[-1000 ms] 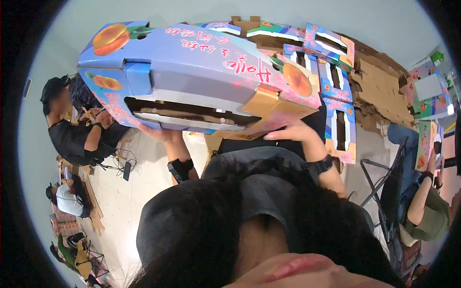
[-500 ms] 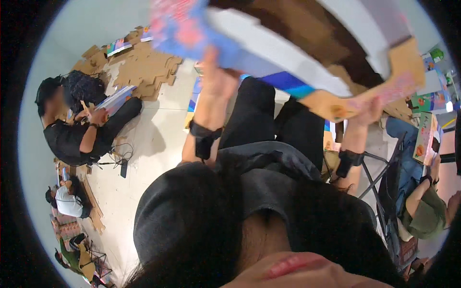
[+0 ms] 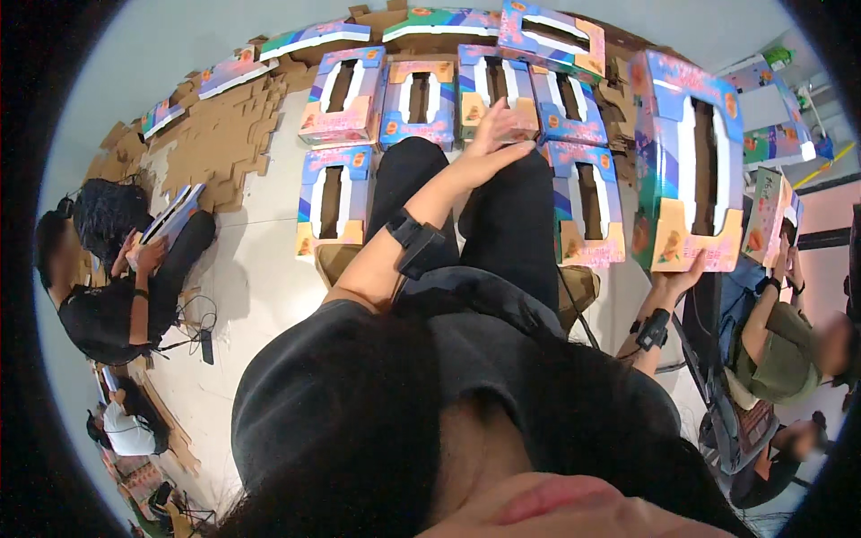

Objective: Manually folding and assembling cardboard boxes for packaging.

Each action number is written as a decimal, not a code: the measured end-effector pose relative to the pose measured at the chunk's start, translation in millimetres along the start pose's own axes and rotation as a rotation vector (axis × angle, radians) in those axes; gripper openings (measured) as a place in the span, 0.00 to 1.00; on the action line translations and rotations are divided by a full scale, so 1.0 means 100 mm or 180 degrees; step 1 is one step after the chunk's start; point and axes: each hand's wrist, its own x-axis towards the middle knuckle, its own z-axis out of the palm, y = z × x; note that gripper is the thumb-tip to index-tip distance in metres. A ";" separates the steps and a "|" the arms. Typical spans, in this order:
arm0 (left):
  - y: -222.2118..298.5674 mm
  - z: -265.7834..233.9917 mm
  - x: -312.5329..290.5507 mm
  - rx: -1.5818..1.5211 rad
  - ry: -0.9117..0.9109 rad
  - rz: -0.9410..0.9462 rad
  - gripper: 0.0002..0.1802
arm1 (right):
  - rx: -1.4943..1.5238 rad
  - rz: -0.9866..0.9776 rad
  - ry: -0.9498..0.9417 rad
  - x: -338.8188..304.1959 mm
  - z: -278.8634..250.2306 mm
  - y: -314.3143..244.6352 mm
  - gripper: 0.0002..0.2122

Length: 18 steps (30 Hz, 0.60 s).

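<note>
R hand (image 3: 677, 282) holds a box (image 3: 680, 170) by its near end, well to the R of the R knee (image 3: 511, 211); it's oblong, glossy printed cardbd w/ tan near corners & a long, white-edged slot, brown inside. L hand (image 3: 489, 148) has nothing in it, fingers loosely spread, at the far end of the R knee, can't tell if touching. Similar slotted other boxes (image 3: 336, 133) stand beyond & either side of that knee, w/ flat, matte, jagged-edged brown sheets (image 3: 211, 148) far off to its L.
</note>
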 end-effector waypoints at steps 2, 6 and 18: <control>-0.11 -0.14 -0.06 0.0495 0.0369 -0.0301 0.49 | 0.0021 0.0428 0.0158 0.17 -0.30 0.19 0.31; -0.11 -0.23 -0.11 0.0487 0.0690 -0.0775 0.37 | -0.0262 0.1003 0.0627 0.27 -0.64 0.55 0.34; -0.03 -0.17 -0.16 0.0336 0.1287 -0.1189 0.33 | -0.0229 0.1836 0.0798 0.32 -0.89 1.15 0.36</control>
